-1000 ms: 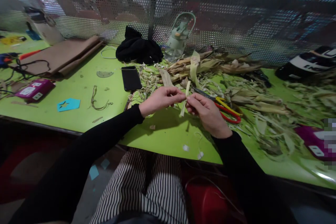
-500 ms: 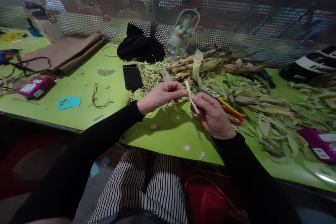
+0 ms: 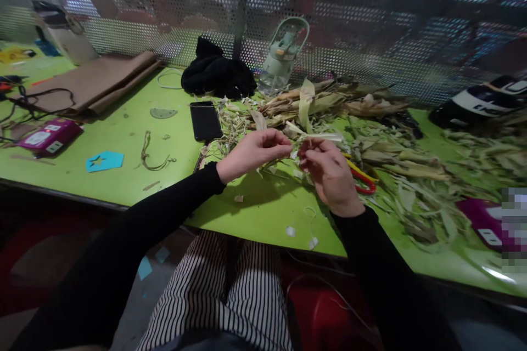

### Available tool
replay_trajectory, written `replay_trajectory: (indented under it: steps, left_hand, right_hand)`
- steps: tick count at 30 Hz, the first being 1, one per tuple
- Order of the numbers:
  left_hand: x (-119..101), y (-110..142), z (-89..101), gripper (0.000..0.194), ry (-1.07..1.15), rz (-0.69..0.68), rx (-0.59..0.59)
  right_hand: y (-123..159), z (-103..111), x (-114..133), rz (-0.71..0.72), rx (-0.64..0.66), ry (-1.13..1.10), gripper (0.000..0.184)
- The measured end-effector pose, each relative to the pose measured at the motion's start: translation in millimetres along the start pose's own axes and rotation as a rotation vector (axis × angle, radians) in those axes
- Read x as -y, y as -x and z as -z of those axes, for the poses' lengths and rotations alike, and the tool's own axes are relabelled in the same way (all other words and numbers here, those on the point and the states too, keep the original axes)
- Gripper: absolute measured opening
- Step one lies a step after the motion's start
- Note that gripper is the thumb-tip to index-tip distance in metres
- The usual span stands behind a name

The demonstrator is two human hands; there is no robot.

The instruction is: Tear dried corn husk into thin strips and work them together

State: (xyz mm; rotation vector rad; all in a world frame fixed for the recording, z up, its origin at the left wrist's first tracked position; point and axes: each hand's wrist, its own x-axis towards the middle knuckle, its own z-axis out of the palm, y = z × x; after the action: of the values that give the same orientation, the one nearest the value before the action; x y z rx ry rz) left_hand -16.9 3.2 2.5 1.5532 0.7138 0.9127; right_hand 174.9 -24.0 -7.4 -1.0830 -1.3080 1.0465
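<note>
A pale strip of corn husk (image 3: 325, 136) lies crosswise at the top of my right hand (image 3: 327, 173), whose curled fingers appear to grip it. Just left of it, my left hand (image 3: 259, 153) is closed in a pinch; whatever sits between its fingertips is too small to make out. The two sets of fingertips are close together but apart, above the green table. Behind them spreads a heap of dried corn husks (image 3: 340, 101) with many shredded bits. Partly hidden by my right hand are red and yellow handles (image 3: 364, 178) of a tool.
A black phone (image 3: 205, 120) and a black cloth (image 3: 218, 74) lie beyond my left hand. A green-lidded bottle (image 3: 278, 63) stands by the perforated screen. Purple power strips (image 3: 49, 136) sit at both sides. A dark bottle (image 3: 473, 104) lies at right.
The husk strip, upright between my hands before, has swung to lie nearly level over my right fingers. My right hand has turned and risen slightly; my left hand has barely moved.
</note>
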Motion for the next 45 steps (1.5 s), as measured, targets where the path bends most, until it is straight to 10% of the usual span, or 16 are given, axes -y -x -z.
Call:
replay_trajectory:
  steps: [7, 13, 19, 30, 45]
  left_hand:
    - [2.2, 0.3, -4.2, 0.022, -0.241, -0.07, 0.004]
    - [-4.0, -1.0, 22.1, 0.014, -0.681, 0.135, 0.465]
    - [-24.8, 6.3, 20.4, 0.027, -0.619, -0.154, -0.065]
    - [-4.8, 3.2, 0.1, 0.022, -0.191, -0.213, -0.06]
    - [-8.6, 2.8, 2.0, 0.013, -0.276, -0.155, -0.08]
  right_hand:
    - [1.4, 1.1, -5.5, 0.051, 0.047, 0.032, 0.025]
    - [1.9, 2.8, -3.1, 0.145, -0.033, 0.084, 0.027]
    - [5.4, -0.8, -1.9, 0.336, -0.098, 0.323, 0.026]
    - [10.4, -4.1, 1.0, 0.722, -0.066, 0.793, 0.008]
    - [6.1, 1.6, 3.4, 0.151, 0.18, 0.441, 0.033]
